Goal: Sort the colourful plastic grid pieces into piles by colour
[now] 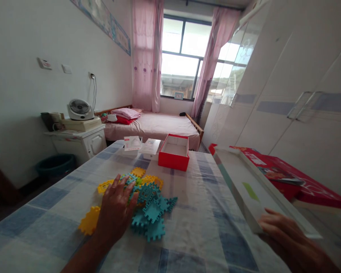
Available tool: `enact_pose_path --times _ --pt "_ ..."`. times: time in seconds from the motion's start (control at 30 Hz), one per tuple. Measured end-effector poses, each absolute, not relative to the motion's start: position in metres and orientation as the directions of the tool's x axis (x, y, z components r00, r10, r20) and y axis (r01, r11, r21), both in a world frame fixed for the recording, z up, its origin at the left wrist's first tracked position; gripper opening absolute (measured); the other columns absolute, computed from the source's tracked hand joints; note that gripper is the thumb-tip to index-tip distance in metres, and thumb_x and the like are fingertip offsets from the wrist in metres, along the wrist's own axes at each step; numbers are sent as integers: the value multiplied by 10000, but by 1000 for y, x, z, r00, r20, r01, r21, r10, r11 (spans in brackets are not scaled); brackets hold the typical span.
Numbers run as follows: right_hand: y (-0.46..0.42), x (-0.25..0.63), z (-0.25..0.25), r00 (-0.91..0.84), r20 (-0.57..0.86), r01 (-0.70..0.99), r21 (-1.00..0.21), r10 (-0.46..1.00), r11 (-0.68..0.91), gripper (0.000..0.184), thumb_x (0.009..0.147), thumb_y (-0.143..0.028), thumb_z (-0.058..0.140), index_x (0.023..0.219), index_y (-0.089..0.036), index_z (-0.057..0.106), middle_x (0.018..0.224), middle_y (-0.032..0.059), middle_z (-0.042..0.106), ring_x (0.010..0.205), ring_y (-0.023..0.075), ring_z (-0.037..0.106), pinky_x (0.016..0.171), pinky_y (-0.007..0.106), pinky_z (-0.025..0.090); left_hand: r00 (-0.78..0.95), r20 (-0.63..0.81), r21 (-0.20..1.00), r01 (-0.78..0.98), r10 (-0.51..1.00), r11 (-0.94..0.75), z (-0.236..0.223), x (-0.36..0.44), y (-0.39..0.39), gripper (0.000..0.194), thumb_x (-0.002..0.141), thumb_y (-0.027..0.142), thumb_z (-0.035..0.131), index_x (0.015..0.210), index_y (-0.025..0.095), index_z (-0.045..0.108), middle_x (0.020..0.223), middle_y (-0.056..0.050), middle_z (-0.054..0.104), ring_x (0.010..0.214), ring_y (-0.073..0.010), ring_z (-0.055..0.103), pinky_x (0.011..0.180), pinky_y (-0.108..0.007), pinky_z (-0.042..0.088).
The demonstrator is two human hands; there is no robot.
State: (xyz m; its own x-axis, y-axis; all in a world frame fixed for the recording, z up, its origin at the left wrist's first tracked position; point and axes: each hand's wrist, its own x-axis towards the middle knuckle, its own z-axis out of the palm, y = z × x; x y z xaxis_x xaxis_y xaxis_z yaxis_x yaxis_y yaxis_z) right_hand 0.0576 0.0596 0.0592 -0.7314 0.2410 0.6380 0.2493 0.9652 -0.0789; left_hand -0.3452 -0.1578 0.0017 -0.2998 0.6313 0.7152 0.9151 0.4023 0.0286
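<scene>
Left of centre, the left hand (118, 208) lies spread over interlocking plastic tiles (153, 210). At lower right, the right hand (284, 229) pinches a shallow box lid (264, 195)

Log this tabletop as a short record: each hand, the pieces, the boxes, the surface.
Left hand: palm down over the plastic pieces
Right hand: holding the near end of a shallow white tray
Teal pieces: notched, overlapping, mostly right of the left hand
Yellow pieces: notched, beside and beyond the left hand
Red box: open-topped, beyond the pieces
White boxes: two, left of the red box
Surface: blue-and-white checked tablecloth
</scene>
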Motion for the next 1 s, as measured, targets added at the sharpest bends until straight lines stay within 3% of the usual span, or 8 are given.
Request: enact_pose_path --times 0.13,0.27,0.5,0.6,0.67,0.83,0.93,1.0 --pt "72 -59 114 -821 559 202 91 118 975 169 936 -286 434 930 -220 590 895 46 618 824 172 569 777 299 447 -286 724 25 920 628 390 -2 -347 -158 394 898 344 391 1141 124 610 1277 -156 529 1322 -334 323 1036 -538 341" --pt "90 -174 125 -842 529 249 207 106 946 195 949 -261 400 975 -193 581 932 66 600 904 193 540 831 312 406 -277 742 20 920 611 392 -5 -349 -158 384 894 340 404 1141 128 608 1271 -152 534 1321 -331 326 1024 -531 363" --pt "101 -292 105 -846 486 327 146 220 934 186 902 -159 435 964 -183 609 992 73 628 908 197 573 786 310 415 -265 748 5 920 609 393 -10 -353 -159 376 890 340 401 1129 145 617 1275 -142 538 1330 -318 320 1019 -523 374" --pt "92 -296 99 -826 508 349 119 245 930 203 890 -256 483 1044 -193 600 1052 78 626 953 224 566 820 351 409 -253 750 -5 922 612 387 -10 -355 -161 386 889 343 397 1132 139 617 1279 -153 529 1335 -326 308 1013 -526 375" --pt "88 -280 97 -795 543 380 102 268 920 338 894 -327 481 1200 -189 524 1164 101 587 1046 236 528 884 371 383 -242 755 -10 925 610 380 -11 -357 -161 400 886 349 397 1138 127 614 1287 -166 517 1337 -339 299 1015 -537 366" --pt "120 -171 82 -512 748 604 -37 423 796 452 907 -335 408 1325 -164 403 1318 138 487 1221 252 406 992 403 305 -200 761 -16 945 617 326 -13 -362 -161 423 882 362 370 1114 105 613 1268 -188 516 1339 -355 290 1034 -555 338" --pt "164 -83 71 -165 773 832 -225 613 507 504 883 -366 394 1325 -122 399 1338 177 463 1244 305 380 994 478 302 -184 762 -13 954 621 299 -12 -362 -159 419 882 366 347 1107 114 595 1261 -191 511 1344 -350 285 1038 -559 335" --pt "192 -31 69 98 699 889 -382 709 253 563 855 -406 424 1320 -90 404 1353 204 441 1251 331 374 989 504 309 -152 772 -27 962 618 270 -9 -361 -158 412 878 375 347 1113 125 576 1264 -193 502 1354 -355 267 1039 -572 329"
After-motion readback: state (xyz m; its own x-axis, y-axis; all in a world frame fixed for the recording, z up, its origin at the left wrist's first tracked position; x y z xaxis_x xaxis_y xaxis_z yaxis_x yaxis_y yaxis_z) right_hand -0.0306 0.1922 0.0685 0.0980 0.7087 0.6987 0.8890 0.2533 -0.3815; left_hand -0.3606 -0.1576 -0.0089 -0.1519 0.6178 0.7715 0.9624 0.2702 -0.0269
